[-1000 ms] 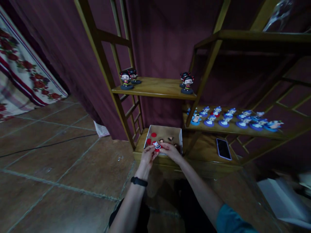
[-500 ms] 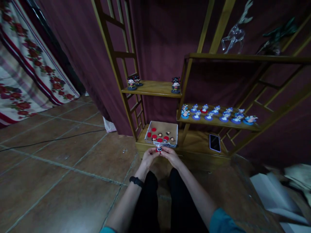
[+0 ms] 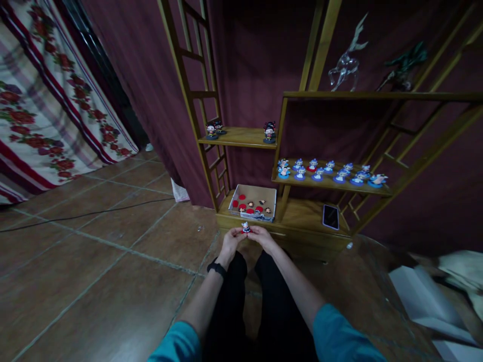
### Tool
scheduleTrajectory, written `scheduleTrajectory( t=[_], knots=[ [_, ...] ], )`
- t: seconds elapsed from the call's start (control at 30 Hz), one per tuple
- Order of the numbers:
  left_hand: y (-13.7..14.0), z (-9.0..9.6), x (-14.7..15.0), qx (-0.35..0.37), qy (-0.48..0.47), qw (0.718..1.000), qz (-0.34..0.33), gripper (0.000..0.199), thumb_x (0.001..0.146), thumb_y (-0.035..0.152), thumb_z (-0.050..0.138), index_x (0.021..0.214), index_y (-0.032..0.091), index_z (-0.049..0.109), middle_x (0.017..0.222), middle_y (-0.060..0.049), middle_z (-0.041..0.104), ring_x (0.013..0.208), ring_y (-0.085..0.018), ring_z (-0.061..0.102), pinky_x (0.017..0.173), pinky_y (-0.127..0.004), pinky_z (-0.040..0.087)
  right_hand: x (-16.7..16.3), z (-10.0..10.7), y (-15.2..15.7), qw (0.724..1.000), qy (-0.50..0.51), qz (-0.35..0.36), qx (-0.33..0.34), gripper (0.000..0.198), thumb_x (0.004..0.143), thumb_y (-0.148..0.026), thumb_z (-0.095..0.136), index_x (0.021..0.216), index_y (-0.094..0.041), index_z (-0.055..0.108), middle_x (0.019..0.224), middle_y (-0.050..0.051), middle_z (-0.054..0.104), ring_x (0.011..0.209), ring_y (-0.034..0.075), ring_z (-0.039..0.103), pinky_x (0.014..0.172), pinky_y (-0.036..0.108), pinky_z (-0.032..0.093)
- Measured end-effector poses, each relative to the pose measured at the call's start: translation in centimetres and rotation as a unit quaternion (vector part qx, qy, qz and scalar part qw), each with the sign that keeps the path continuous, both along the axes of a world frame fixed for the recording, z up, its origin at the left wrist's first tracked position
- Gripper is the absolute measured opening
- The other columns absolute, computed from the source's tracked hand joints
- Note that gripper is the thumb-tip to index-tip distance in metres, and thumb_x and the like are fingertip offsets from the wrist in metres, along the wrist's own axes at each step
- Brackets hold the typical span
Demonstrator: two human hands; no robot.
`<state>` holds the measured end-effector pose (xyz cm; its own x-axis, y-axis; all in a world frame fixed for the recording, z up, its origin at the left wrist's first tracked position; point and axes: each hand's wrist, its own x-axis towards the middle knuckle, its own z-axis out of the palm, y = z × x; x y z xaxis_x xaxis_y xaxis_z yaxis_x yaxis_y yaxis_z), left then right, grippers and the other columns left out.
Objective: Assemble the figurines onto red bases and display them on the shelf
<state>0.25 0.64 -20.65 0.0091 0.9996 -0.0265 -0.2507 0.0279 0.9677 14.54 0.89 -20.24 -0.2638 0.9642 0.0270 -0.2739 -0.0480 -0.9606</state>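
Note:
Between my two hands a small figurine point(image 3: 246, 227) with a white head and a red base stands upright. My left hand point(image 3: 231, 241) pinches its left side, and my right hand point(image 3: 263, 237) grips the base from the right. Just beyond them, on the low shelf, sits an open cardboard box point(image 3: 234, 198). Red discs point(image 3: 242, 197) and several small dark-haired figure pieces point(image 3: 262, 201) lie scattered inside it.
Blue and white figurines point(image 3: 318, 174) line the middle right shelf, with dark-haired figurines point(image 3: 269, 132) on the left shelf. A phone point(image 3: 331, 216) lies on the low shelf. A glass deer point(image 3: 345, 68) stands higher up. White boxes point(image 3: 426, 296) are on the floor at right.
The camera view has shifted a little. Both hands still hold the figurine, now slightly farther from the box's front edge.

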Motion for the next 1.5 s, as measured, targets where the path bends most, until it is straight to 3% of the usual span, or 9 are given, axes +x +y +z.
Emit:
scheduleTrajectory(
  t=[0.13, 0.43, 0.63, 0.9, 1.27, 1.5],
  knots=[
    [-0.01, 0.2, 0.25, 0.004, 0.013, 1.0, 0.017, 0.037, 0.047, 0.02, 0.077, 0.08, 0.013, 0.062, 0.076, -0.005, 0.067, 0.067, -0.014, 0.06, 0.074, -0.03, 0.044, 0.02, -0.33, 0.28, 1.0, 0.022, -0.009, -0.007, 0.04, 0.054, -0.028, 0.073, 0.092, -0.02, 0.064, 0.099, 0.005, 0.066, 0.094, 0.022, 0.059, 0.093, 0.041, 0.037],
    [-0.08, 0.58, -0.05, -0.013, -0.015, 1.0, -0.011, 0.04, 0.046, 0.019, 0.078, 0.082, 0.013, 0.06, 0.077, -0.005, 0.066, 0.069, -0.013, 0.06, 0.075, -0.031, 0.044, 0.07, -0.24, 0.53, 0.996, 0.044, -0.017, -0.075, 0.044, 0.052, -0.027, 0.075, 0.093, -0.017, 0.064, 0.095, 0.007, 0.067, 0.092, 0.022, 0.06, 0.091, 0.04, 0.039],
    [0.06, 0.58, 0.01, -0.009, -0.012, 1.0, 0.014, 0.04, 0.045, 0.021, 0.078, 0.079, 0.014, 0.059, 0.072, -0.002, 0.064, 0.062, -0.011, 0.057, 0.07, -0.029, 0.045, 0.28, 0.41, 0.4, 0.994, 0.065, 0.006, -0.083, 0.041, 0.053, -0.024, 0.075, 0.093, -0.017, 0.065, 0.095, 0.008, 0.066, 0.092, 0.021, 0.06, 0.09, 0.04, 0.04],
    [0.4, 0.17, 0.36, 0.006, 0.003, 0.999, 0.04, 0.047, 0.042, 0.019, 0.079, 0.082, 0.016, 0.054, 0.08, 0.0, 0.06, 0.062, -0.009, 0.056, 0.069, -0.027, 0.044, 0.51, -0.27, 0.83, 0.991, 0.077, -0.011, -0.109, 0.04, 0.053, -0.02, 0.074, 0.092, -0.016, 0.065, 0.092, 0.006, 0.067, 0.09, 0.019, 0.061, 0.093, 0.038, 0.038],
    [0.19, -0.02, 0.25, 0.021, 0.022, 0.999, 0.033, 0.05, 0.047, 0.019, 0.077, 0.09, 0.016, 0.052, 0.081, -0.001, 0.057, 0.067, -0.01, 0.056, 0.068, -0.026, 0.045, 0.68, -0.19, 0.67, 0.991, 0.082, 0.019, -0.108, 0.041, 0.053, -0.017, 0.073, 0.093, -0.017, 0.065, 0.102, 0.007, 0.065, 0.096, 0.019, 0.059, 0.094, 0.037, 0.037],
    [-0.04, 0.33, 0.28, 0.006, 0.017, 0.999, 0.031, 0.048, 0.046, 0.02, 0.078, 0.089, 0.015, 0.056, 0.081, -0.003, 0.061, 0.069, -0.011, 0.057, 0.071, -0.028, 0.045, 0.74, 0.19, 0.43, 0.992, 0.084, 0.006, -0.098, 0.04, 0.054, -0.018, 0.073, 0.093, -0.017, 0.065, 0.096, 0.007, 0.066, 0.094, 0.02, 0.059, 0.092, 0.038, 0.039]
  ],
)
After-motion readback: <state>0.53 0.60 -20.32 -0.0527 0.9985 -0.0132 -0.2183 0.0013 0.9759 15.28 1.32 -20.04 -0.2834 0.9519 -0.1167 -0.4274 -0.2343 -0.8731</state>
